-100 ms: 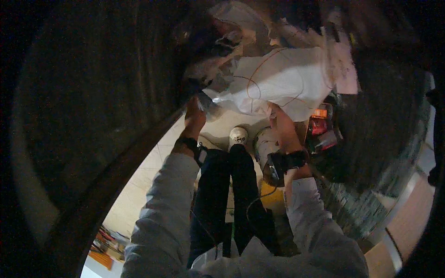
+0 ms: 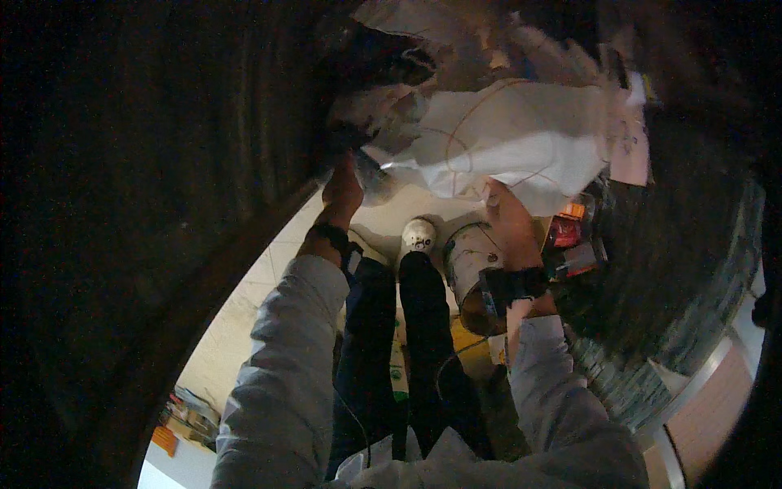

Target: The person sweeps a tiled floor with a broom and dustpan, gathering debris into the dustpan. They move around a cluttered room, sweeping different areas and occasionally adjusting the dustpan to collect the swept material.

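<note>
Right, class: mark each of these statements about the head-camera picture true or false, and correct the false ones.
1. Both hands are on the white cloth. True: the left hand and right hand grip its lower edge.
2. The sleeves are bright red. False: they are grey.
3. Each wrist wears a dark band. True.
4. A white shoe toe shows below the cloth. True.
5. The round bucket sits by the left arm. False: it is beside the right forearm.
</note>
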The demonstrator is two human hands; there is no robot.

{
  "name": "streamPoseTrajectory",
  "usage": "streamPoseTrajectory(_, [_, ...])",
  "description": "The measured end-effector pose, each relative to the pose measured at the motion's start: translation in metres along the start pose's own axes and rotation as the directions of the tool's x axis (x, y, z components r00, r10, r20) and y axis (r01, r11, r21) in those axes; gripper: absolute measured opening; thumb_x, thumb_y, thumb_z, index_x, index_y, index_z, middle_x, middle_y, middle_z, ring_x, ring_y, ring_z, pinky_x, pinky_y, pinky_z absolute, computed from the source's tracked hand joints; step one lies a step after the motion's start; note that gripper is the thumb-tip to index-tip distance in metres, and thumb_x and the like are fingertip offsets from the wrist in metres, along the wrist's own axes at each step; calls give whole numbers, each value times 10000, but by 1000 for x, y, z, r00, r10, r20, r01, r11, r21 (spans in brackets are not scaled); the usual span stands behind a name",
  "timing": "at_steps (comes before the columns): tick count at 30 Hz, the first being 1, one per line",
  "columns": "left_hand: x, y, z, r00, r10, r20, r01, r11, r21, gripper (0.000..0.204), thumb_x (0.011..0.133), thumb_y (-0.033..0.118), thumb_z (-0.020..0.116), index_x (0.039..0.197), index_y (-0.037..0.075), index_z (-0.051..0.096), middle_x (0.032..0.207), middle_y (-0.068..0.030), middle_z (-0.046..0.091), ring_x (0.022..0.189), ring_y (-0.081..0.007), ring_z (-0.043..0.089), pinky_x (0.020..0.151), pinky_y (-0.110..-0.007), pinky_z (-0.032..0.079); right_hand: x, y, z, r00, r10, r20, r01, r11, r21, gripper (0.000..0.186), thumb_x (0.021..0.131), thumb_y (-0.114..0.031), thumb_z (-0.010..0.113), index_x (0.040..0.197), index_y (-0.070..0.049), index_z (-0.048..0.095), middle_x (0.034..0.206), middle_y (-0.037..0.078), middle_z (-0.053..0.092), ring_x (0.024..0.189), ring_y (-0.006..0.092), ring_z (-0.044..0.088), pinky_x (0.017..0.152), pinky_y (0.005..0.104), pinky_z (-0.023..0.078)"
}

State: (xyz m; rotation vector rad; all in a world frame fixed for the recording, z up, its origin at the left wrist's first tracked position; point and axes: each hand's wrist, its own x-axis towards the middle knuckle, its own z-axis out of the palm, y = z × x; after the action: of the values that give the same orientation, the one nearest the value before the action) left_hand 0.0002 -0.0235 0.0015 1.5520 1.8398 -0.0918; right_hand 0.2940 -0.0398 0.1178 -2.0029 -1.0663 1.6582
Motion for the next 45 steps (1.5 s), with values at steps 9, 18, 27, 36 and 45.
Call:
streamPoseTrajectory(9, [-26,-50,0,984,163,-68,-166,985,-40,233,854,243,459,996,102,579,1022,-129,554,912,-274,547,780,-373,442,-26,-33,4,958,-286,-21,254,881,-400,333,832,-120,515,1158,-53,502,1124,157,543,1019,280,530,840,313,425])
streamPoseTrajectory(18, [-23,-65,-10,951,229,208,-230,973,-21,346,842,92,428,1184,93,485,1278,-165,421,1098,-337,473,887,-406,423,43,8,150,857,-516,11,488,817,309,453,777,-42,566,1213,-37,444,1136,138,521,1037,240,495,837,331,422])
streamPoseTrajectory(27, [-59,-91,-1,909,361,-206,-371,929,-9,260,815,51,457,1057,37,553,1058,-195,560,1011,-311,535,862,-405,435,99,39,171,659,-723,207,687,467,-556,459,665,-91,578,1119,-105,510,1040,137,557,927,315,510,798,386,444])
streamPoseTrajectory(36, [-60,-44,-9,891,417,182,-386,904,-181,200,838,122,439,975,101,583,995,-182,588,953,-346,547,818,-387,438,99,1,216,826,-563,33,500,704,-505,461,657,-95,599,1109,-102,503,1009,144,583,938,360,533,756,437,456])
streamPoseTrajectory(45, [-40,-50,2,835,502,226,-474,864,-168,329,820,8,463,1141,65,504,1085,-164,548,907,-278,557,736,-347,480,110,12,219,915,-379,136,403,863,-303,561,707,-107,603,1220,-22,391,1125,174,486,1057,350,473,862,400,411])
